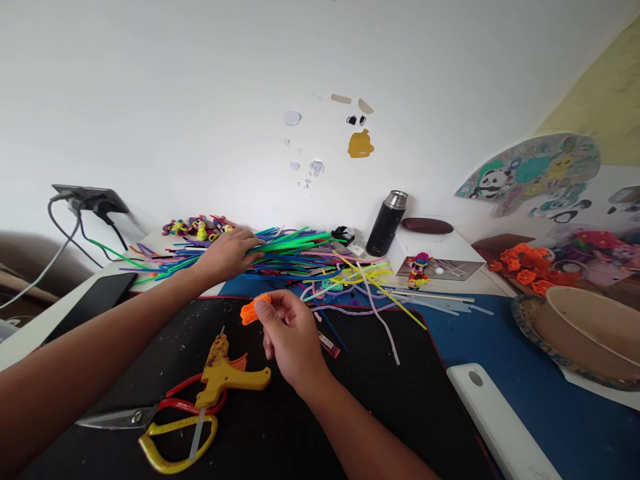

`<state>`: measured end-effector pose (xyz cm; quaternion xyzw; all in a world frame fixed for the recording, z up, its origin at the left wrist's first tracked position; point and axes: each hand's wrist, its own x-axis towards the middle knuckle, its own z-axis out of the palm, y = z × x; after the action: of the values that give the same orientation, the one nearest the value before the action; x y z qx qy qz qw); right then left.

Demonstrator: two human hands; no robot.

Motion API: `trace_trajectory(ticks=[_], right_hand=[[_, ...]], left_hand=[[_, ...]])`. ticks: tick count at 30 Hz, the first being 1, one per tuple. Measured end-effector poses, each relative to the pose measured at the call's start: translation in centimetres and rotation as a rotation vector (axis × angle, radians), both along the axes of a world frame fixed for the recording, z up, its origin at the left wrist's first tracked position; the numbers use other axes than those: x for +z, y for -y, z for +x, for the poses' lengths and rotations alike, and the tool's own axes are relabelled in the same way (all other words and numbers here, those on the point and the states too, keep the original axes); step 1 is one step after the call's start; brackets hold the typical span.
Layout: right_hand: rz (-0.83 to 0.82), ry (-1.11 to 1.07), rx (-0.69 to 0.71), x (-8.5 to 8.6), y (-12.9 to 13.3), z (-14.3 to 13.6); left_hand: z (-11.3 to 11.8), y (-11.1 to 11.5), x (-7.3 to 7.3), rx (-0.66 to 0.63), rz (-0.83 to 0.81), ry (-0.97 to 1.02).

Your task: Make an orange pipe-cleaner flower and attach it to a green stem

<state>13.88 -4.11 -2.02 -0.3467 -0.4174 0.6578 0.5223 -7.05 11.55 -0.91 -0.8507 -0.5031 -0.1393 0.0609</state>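
Currently, the orange fuzzy piece (253, 311) is pinched between thumb and fingers of the right hand (293, 333), held up over the far part of the black mat (380, 413). Beyond it, the left hand (227, 257) lies over a pile of fuzzy strands (295, 243), by the green ones; whether its fingers have closed on any, I cannot tell. The step in hand looks like picking out material while the piece is kept ready, so the next move probably calls for freeing what is wanted without dragging its tangled neighbours along. Nearer the body, a yellow glue gun (225, 377) rests on the mat, overlapping the scissors (149, 415). Around the mat, the worktop (575, 433) shows blue, with a long white device (500, 420) at the right. Towards the back stand a black flask (386, 225) and a white box (440, 257), before a pale wall (200, 100) bearing stickers, one a yellow shape (361, 145), and a socket panel (93, 198) with cables at the left.
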Motion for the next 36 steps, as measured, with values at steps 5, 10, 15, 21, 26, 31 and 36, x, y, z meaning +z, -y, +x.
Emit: trace_trajectory(ticks=[5, 10, 15, 21, 26, 31, 36], right_hand=[[0.013, 0.002, 0.019, -0.1, 0.1, -0.1], [0.021, 0.022, 0.039, -0.2, 0.4, -0.2], [0.003, 0.062, 0.044, -0.7, 0.5, -0.6], [0.014, 0.064, 0.037, -1.1, 0.3, -0.8], [0.069, 0.051, 0.002, -0.7, 0.3, -0.4], [0.109, 0.109, -0.006, -0.9, 0.4, -0.5], [0.157, 0.133, 0.000, -0.4, 0.7, -0.1]], left_hand=[[0.1, 0.0, -1.1, -0.018, -0.025, -0.090], [0.9, 0.1, -1.4, 0.058, -0.025, -0.214], [1.2, -0.6, 0.5, 0.118, -0.076, -0.249], [0.2, -1.5, 4.2, 0.100, -0.013, -0.232], [-0.7, -0.9, 3.0, 0.083, -0.007, -0.151], [-1.0, -0.1, -0.1, 0.029, -0.108, -0.229], [-0.3, 0.1, -2.9, 0.135, -0.091, -0.183]])
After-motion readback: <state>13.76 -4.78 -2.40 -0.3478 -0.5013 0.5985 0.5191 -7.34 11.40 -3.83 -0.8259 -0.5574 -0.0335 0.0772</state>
